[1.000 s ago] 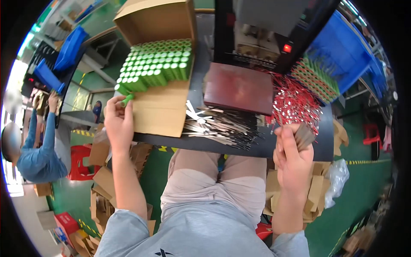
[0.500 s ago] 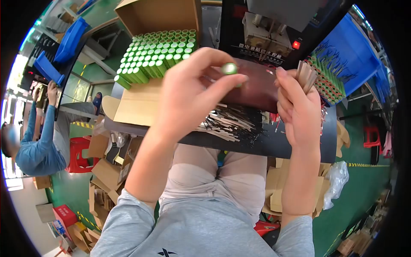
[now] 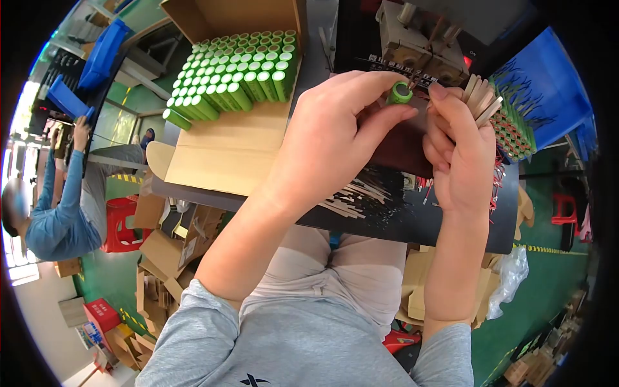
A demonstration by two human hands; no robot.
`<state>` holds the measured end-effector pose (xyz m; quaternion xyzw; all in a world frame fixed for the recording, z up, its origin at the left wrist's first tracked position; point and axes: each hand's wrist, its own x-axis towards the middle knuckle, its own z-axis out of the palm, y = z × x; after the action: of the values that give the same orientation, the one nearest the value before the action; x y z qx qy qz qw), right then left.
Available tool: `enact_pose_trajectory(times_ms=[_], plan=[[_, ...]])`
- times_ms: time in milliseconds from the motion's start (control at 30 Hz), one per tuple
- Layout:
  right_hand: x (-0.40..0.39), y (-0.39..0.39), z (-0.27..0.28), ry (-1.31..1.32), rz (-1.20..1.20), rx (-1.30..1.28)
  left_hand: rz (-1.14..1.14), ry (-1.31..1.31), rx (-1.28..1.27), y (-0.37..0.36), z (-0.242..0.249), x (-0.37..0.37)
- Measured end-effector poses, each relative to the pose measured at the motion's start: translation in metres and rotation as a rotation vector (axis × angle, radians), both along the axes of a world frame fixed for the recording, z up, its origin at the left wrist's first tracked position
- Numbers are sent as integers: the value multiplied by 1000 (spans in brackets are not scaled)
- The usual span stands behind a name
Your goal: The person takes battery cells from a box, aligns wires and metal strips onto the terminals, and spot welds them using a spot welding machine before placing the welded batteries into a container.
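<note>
Under the welder head (image 3: 422,39), left hand (image 3: 329,148) pinches green cylindrical battery cell (image 3: 399,93) end-up for access; right hand (image 3: 461,155) clasps fanned metal strips (image 3: 480,97)

Your left hand (image 3: 329,145) left the cell box (image 3: 238,138) at far left and carried one green cell (image 3: 399,93) right, up under the welder head (image 3: 422,42). Your right hand (image 3: 461,155) rose from the near table edge with its metal strips (image 3: 482,97), now just beside the cell.

Both arms are raised forward; the left hand (image 3: 329,138) is pinched shut at the fingertips, the right hand (image 3: 461,155) is curled closed.
</note>
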<state>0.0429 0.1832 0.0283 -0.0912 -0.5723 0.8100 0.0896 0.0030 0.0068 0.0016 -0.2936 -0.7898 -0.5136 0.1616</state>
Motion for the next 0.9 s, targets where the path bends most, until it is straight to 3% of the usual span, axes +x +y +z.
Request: enact_pose_trajectory(times_ms=[900], plan=[[-4,1,-3,9,29,119,19,5,136,7,-7,0]])
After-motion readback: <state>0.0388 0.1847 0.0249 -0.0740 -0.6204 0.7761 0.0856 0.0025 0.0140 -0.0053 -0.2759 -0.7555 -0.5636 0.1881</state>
